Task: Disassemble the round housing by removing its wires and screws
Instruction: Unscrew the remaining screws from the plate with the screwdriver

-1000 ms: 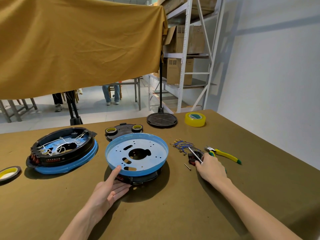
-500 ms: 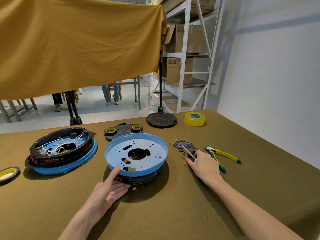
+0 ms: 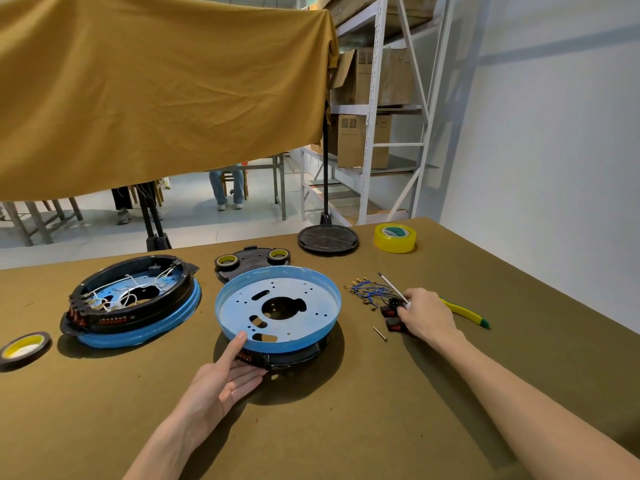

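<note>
The round housing lies in the middle of the table, its blue perforated plate facing up over a black body. My left hand grips its near edge, thumb on the blue rim and fingers under the black side. My right hand rests to the housing's right and pinches a thin screwdriver whose tip points away to the left. Under that hand lie small black and red parts. A tangle of blue wires and a loose screw lie beside them.
A second housing with white wires inside sits at the left. Yellow-green pliers lie right of my right hand. Farther back are a yellow tape roll, a black stand base and a black plate; another tape roll lies far left.
My right hand has shifted slightly away from me, over the small black parts, with the screwdriver still in it. My left hand stays on the housing's edge.
</note>
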The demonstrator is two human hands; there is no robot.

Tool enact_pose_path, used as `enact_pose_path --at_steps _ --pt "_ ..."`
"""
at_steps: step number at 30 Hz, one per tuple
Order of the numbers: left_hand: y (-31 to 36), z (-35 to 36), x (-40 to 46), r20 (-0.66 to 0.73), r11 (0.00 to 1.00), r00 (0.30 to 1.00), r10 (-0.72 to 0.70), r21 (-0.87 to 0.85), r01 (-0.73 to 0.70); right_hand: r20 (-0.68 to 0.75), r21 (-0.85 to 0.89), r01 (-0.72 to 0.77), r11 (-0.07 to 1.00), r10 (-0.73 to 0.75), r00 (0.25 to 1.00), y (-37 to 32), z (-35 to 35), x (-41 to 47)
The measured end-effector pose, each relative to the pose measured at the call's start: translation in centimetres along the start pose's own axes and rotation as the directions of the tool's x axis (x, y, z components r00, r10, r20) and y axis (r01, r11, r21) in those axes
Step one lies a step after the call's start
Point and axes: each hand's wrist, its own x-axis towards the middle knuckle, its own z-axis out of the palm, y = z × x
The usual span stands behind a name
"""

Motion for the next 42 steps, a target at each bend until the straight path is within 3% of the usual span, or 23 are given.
enact_pose_path --at_steps 9,14,17,19,23,25,27,29,32,35,42 --pt "0.2 0.2 -0.1 -0.011 1.0 1.0 -0.012 0.003 0.012 0.016 0.113 0.019 0.993 -0.021 1.0 0.2 0.8 0.9" --pt "0.4 0.3 -0.4 -0.022 1.0 1.0 -0.015 -0.002 0.015 0.012 0.076 -0.009 0.997 0.008 1.0 -0.7 0.4 0.9" --pt "0.5 0.5 -0.6 -0.025 1.0 0.999 -0.02 -0.002 0.02 -0.06 0.093 -0.007 0.996 0.013 0.998 -2.0 0.3 -0.1" --pt "0.6 0.6 -0.8 -0.016 1.0 0.999 -0.031 -0.002 0.031 -0.1 0.185 0.051 0.981 -0.033 0.994 -4.1 0.3 -1.2" --pt "0.6 0.9 -1.6 0.048 0.989 0.993 -0.111 -0.093 0.115 0.0 0.448 0.188 0.874 -0.211 0.977 -9.9 0.3 -4.3" --pt "0.5 1.2 -2.1 0.1 0.978 0.985 -0.14 -0.139 0.153 -0.009 0.373 0.321 0.871 -0.342 0.939 -12.1 0.2 -5.6" --pt "0.3 1.3 -2.4 0.123 0.97 0.983 -0.134 -0.185 0.156 -0.043 0.184 0.454 0.872 -0.455 0.89 -13.2 0.0 -6.5" --pt "0.2 1.2 -2.5 0.134 0.958 0.985 -0.113 -0.248 0.143 -0.064 0.08 0.511 0.856 -0.507 0.859 -13.6 -0.5 -7.3" --pt "0.2 1.4 -2.6 0.143 0.947 0.986 -0.09 -0.294 0.129 -0.032 0.084 0.596 0.799 -0.595 0.803 -13.8 -1.0 -8.3" --pt "-0.3 1.9 -2.6 0.15 0.966 0.986 -0.067 -0.238 0.102 0.053 0.018 0.685 0.728 -0.685 0.727 -14.0 -1.3 -9.0" --pt "-0.8 2.3 -2.8 0.157 0.987 0.987 -0.023 -0.153 0.047 0.114 -0.12 0.779 0.615 -0.771 0.627 -14.3 -1.7 -10.0"
